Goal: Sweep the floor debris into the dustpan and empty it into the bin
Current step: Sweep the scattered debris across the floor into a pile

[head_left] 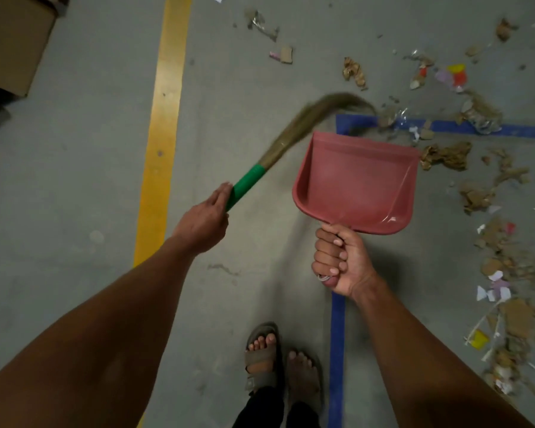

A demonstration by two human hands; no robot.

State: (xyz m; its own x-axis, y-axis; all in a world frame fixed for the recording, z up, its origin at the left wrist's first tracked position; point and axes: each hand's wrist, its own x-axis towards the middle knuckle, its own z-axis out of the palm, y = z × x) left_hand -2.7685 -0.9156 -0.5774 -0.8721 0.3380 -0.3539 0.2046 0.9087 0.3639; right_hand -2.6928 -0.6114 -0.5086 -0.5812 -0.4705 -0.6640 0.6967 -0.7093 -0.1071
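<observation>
broom (278, 143) bristles motion-blurred, tips lost near the blue tape (476, 128) corner. box (13, 41) cut off at upper left edge. dustpan (355, 183) handle hidden inside the right hand (342, 261). debris (448, 156) runs off the right edge; small pieces too blurred to identify. no bin in view.

left hand (206, 220): arm stretched forward, fingers wrapped round the green handle end of the broom, bristles curving up and right toward the pan's far lip. right hand: fist clenched round the dustpan handle, knuckles up, pan mouth facing away toward the debris, pan empty, held over the tape corner; cannot tell whether it touches the floor (90, 149). yellow line (164, 118) left of the broom. sandalled feet (278, 362) at bottom.
</observation>
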